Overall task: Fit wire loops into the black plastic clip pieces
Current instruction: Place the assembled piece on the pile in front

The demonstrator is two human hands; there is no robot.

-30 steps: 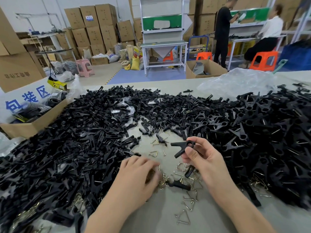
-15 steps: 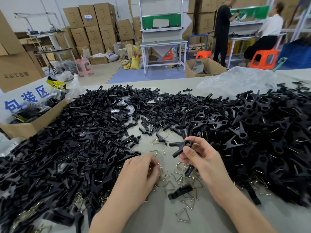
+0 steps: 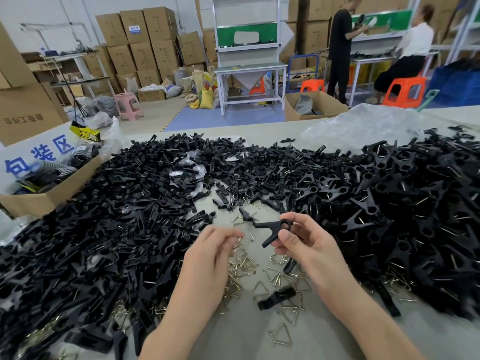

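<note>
My right hand grips a black forked clip piece by its ring end, held above the table. My left hand is raised beside it, its fingertips pinching a small brass wire loop that is mostly hidden. Loose triangular wire loops lie scattered on the table below both hands. One single black clip piece lies among them.
A big heap of black clip pieces fills the left of the table, another heap the right. A cardboard box stands at the far left, crumpled clear plastic at the back right. Two people work at benches behind.
My left hand has lifted off the wire loops on the table and risen toward the clip piece, now pinching a loop. My right hand has kept the clip piece nearly still.
</note>
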